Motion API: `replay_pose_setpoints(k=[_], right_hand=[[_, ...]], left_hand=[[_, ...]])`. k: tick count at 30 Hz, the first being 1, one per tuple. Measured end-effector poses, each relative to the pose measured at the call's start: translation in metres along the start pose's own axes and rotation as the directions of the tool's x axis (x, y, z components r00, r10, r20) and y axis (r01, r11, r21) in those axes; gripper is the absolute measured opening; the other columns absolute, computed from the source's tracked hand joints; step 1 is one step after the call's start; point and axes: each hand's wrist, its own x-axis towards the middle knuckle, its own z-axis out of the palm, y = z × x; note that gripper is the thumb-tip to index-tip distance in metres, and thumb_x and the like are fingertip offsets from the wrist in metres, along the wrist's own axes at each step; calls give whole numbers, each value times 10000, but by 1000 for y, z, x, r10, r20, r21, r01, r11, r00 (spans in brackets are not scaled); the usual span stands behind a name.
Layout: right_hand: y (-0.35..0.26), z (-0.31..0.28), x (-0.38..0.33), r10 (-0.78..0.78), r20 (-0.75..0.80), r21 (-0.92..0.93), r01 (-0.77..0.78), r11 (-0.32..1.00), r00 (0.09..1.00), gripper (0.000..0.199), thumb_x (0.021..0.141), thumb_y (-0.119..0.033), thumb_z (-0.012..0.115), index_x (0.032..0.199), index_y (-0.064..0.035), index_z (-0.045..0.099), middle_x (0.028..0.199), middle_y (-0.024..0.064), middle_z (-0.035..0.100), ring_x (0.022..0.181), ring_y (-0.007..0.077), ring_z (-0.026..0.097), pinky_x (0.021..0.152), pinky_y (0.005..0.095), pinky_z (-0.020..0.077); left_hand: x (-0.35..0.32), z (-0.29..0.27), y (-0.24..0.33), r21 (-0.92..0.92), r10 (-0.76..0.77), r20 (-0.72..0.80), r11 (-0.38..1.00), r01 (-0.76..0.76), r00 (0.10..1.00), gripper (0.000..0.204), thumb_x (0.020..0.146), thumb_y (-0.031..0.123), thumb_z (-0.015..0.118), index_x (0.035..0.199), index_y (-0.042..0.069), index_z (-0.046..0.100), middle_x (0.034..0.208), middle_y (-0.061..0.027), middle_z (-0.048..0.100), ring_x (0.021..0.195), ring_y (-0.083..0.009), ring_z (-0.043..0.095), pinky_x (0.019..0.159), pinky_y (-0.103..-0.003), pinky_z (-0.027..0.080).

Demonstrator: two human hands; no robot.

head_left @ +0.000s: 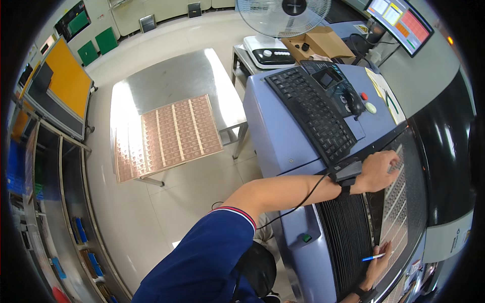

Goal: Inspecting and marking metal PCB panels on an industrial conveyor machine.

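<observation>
A copper-coloured circuit board panel (395, 214) with rows of small units lies on the dark bed of a blue-grey machine (275, 126) at the right. My left hand (376, 171), with a black device strapped at the wrist, is at the panel's far end, its fingers curled in at the edge. At the near end is my right hand (378, 267), holding a blue-and-white pen (373, 257) while its fingertips rest by the panel's edge. Black bellows (346, 242) run alongside, below my left forearm.
A second copper panel (177, 131) overhangs the near edge of a steel table (166, 81). On the machine top are a black keyboard (313, 113), a mouse (355, 104) and red and green buttons. A fan (283, 15) and cardboard box (323, 43) stand behind; shelves (65, 202) line the left.
</observation>
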Motion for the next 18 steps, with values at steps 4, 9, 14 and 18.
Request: replay_pose_setpoints(k=[4,9,14,18], right_hand=[[19,-45,30,102,-452,87,-70,994,886,395,1053,-233,444,1282,46,604,1312,195,588,1270,268,505,1086,368,394],[22,-149,86,-63,-743,22,118,993,667,489,1051,-299,444,1397,47,452,1420,216,497,1334,320,455,1118,409,387],[-42,-122,75,314,-458,790,219,573,832,568,1046,-320,450,1439,78,349,1468,251,432,1362,349,427,1139,439,380],[-39,-31,16,473,213,893,-367,262,855,519,1046,-257,463,1413,99,376,1473,261,430,1357,347,453,1146,445,398]], left_hand=[[-7,-1,14,-176,124,-42,976,-130,991,402,811,169,653,1158,-7,553,1063,-198,627,892,-373,654,781,-461,509],[-26,-6,8,41,313,322,938,-344,893,454,827,216,664,1213,-6,574,1105,-191,651,983,-362,642,867,-442,497],[-41,4,4,-33,566,436,787,-616,700,538,769,240,722,1225,-9,584,1130,-159,647,1025,-308,637,867,-431,499],[-45,11,-7,63,525,457,786,-615,718,531,758,265,732,1184,-19,589,1168,-174,629,1078,-307,616,932,-440,466]])
